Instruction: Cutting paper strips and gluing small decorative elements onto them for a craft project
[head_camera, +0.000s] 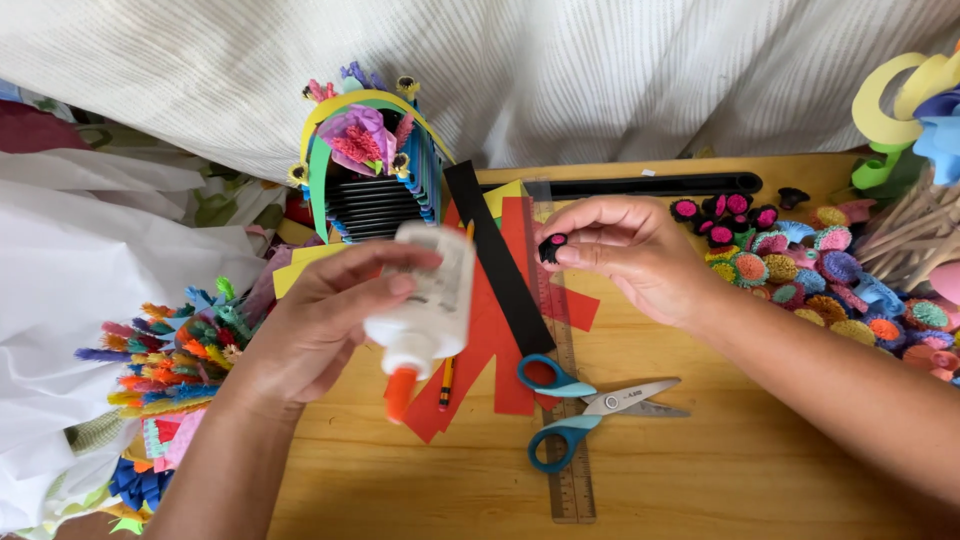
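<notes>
Glue bottle (425, 305) in left hand (320, 320)

A wooden desk (700, 480) with a pale, visible grain fills the lower part of the view. Behind its far edge hangs a white cloth (600, 70) with fine stripes, falling in soft folds. Even daylight lies over everything, with only faint shadows.

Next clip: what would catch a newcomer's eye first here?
Probably the white glue bottle with its orange tip pointing down, held in the left hand at centre. Next, the right hand pinching a small black-and-pink paper flower over the red paper. A heap of colourful paper flowers fills the table's right side.
</notes>
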